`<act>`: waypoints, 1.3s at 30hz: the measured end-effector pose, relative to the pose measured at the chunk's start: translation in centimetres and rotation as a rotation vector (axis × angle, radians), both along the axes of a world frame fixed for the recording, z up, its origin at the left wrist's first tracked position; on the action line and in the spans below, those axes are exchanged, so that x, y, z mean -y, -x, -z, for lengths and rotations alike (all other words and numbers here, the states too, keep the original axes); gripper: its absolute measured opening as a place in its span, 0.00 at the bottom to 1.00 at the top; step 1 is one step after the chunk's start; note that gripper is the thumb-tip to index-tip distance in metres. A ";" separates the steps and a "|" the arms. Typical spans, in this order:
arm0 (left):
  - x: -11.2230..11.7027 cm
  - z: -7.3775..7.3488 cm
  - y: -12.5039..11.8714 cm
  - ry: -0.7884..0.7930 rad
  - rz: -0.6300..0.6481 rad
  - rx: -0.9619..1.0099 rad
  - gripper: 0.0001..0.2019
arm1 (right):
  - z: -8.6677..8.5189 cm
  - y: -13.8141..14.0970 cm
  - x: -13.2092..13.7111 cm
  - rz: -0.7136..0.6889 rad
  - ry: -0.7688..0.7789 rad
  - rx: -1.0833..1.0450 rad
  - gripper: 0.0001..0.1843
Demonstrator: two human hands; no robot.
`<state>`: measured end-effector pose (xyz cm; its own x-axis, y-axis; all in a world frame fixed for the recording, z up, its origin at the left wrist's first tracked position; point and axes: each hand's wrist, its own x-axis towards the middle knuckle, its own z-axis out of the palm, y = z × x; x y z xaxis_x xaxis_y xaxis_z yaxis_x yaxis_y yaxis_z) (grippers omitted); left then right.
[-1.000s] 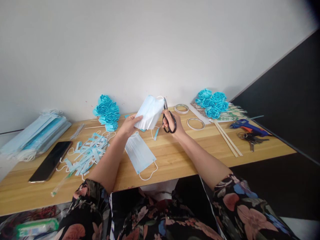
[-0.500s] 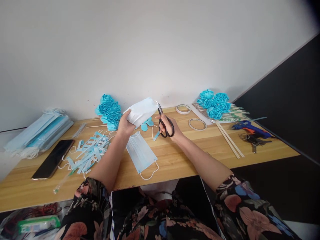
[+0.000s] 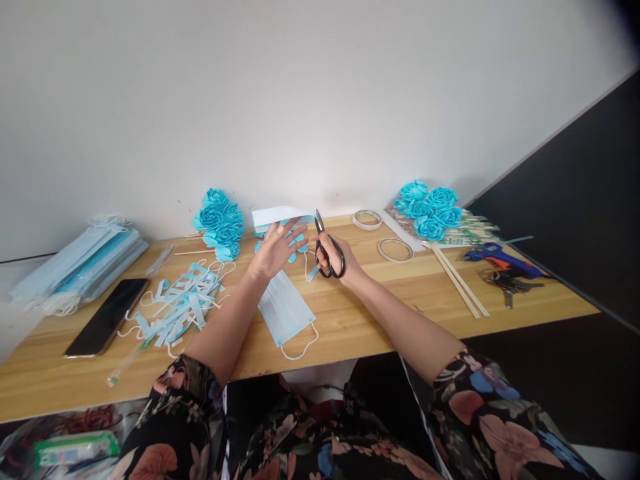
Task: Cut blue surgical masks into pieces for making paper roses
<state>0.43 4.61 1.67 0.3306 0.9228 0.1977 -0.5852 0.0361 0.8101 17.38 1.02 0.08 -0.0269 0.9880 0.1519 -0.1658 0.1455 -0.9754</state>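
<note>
My left hand [image 3: 281,248] is open, palm turned up and fingers spread toward the right. Just behind its fingers is a face mask [image 3: 275,215], white side showing and seen nearly edge-on; whether the fingers touch it I cannot tell. My right hand [image 3: 334,253] grips black-handled scissors [image 3: 330,261], blades pointing up at the mask's right end. Below, a second blue face mask [image 3: 289,310] lies flat on the table, its top partly hidden by my left hand. A cut-off strip with ear loop [image 3: 313,273] lies beneath the scissors.
Cut strips and loops [image 3: 183,307] are heaped left, beside a phone [image 3: 107,319] and a mask stack [image 3: 80,267]. Blue fabric flowers [image 3: 219,223] stand behind, more flowers [image 3: 429,208] at right. Tape rolls [image 3: 395,249], sticks [image 3: 461,280], a glue gun [image 3: 503,259] and keys [image 3: 507,283] lie right.
My left hand has let its pinch go, turned palm up and spread its fingers. The upper mask has tipped from broad side to nearly edge-on. The scissors stay almost in place.
</note>
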 end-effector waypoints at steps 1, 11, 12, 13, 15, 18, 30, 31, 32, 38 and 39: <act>-0.1 0.1 0.0 0.013 -0.006 0.011 0.18 | 0.1 0.0 0.0 -0.011 -0.008 -0.001 0.34; -0.8 0.6 0.0 0.129 -0.074 0.076 0.18 | 0.0 0.5 0.9 -0.174 -0.093 0.170 0.29; -0.9 0.5 0.0 0.140 -0.096 0.078 0.19 | -0.1 0.5 0.9 -0.183 -0.092 0.187 0.27; -0.9 0.4 0.0 0.145 -0.116 0.089 0.18 | -0.1 0.5 1.0 -0.193 -0.090 0.203 0.26; -1.0 0.3 0.1 0.150 -0.155 0.130 0.16 | -0.2 0.5 1.0 -0.201 -0.091 0.221 0.25; -1.3 0.0 0.4 0.188 -0.186 0.214 0.08 | -0.1 0.5 0.8 -0.180 -0.090 0.233 0.24; -2.4 -0.7 1.6 0.180 -0.259 0.365 0.09 | -0.2 -0.4 0.7 -0.413 -0.116 0.172 0.37; -2.5 -0.8 1.9 0.167 -0.264 0.374 0.10 | -0.4 -0.8 0.8 -0.443 -0.110 0.207 0.36; -2.6 -0.9 2.1 0.159 -0.271 0.386 0.12 | -0.7 -1.2 0.7 -0.487 -0.098 0.240 0.35; -2.9 -1.2 3.2 0.205 -0.320 0.359 0.17 | -1.8 -4.1 -0.9 -0.490 -0.165 -0.044 0.30; -2.7 -1.2 3.0 0.225 -0.306 0.316 0.16 | -1.8 -4.4 -1.3 -0.364 -0.164 -0.127 0.30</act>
<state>-2.57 7.32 2.85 -0.0059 0.9995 0.0295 -0.8122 -0.0219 0.5830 21.80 2.37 1.90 -0.3412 0.8797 0.3311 -0.3526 0.2067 -0.9127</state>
